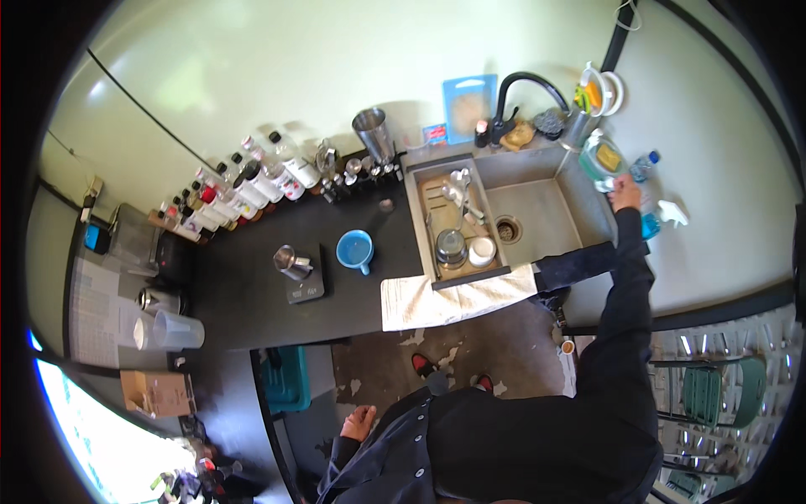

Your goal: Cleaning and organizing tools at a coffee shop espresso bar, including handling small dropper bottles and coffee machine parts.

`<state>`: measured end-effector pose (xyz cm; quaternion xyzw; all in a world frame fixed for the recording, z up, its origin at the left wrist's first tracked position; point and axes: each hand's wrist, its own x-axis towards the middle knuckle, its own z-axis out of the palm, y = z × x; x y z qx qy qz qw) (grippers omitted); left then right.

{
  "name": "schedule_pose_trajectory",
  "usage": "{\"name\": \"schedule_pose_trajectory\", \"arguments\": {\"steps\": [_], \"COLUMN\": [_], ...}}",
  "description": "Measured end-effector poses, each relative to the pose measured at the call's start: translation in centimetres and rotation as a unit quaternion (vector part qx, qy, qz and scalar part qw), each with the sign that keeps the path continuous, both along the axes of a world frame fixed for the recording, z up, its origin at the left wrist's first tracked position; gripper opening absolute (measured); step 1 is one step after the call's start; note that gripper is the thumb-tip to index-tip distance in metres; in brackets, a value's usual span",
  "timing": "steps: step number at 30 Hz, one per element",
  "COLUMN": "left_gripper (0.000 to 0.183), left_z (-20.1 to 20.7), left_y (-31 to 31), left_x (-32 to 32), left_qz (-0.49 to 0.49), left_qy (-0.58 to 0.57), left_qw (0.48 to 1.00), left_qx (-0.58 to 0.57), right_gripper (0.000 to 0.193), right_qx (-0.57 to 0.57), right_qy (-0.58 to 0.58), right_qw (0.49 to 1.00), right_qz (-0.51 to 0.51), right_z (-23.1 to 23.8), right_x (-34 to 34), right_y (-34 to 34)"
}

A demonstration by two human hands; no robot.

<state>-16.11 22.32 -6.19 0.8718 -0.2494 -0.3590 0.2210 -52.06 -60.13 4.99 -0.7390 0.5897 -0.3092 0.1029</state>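
Black jacket (pixel 537 441) foremost; right hand (pixel 624 194) at the sponge tub (pixel 592 166), where light contact should avoid tipping. Whether its grip or the left hand's (pixel 358 422) is closed, I cannot tell.

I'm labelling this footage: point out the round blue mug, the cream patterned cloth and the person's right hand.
Round blue mug (pixel 355 249), head view: inside of its bowl.
Cream patterned cloth (pixel 453 301), head view: middle of its draped face.
Right hand (pixel 625 194), head view: back of the hand.
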Motion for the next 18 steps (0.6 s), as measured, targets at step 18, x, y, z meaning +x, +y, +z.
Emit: {"name": "schedule_pose_trajectory", "arguments": {"steps": [18], "left_gripper": [0.059], "left_z": [28.2], "left_y": [-28.5], "left_x": [9.1], "left_qz": [-0.167], "left_qy": [0.006], "left_qw": [0.836], "left_qx": [-0.523], "right_gripper": [0.017], "right_qx": [0.411], "right_qy": [-0.644], "right_qw": [0.56], "right_qz": [0.32], "right_z": [14.7], "right_x": [28.6], "right_y": [43.0]}}
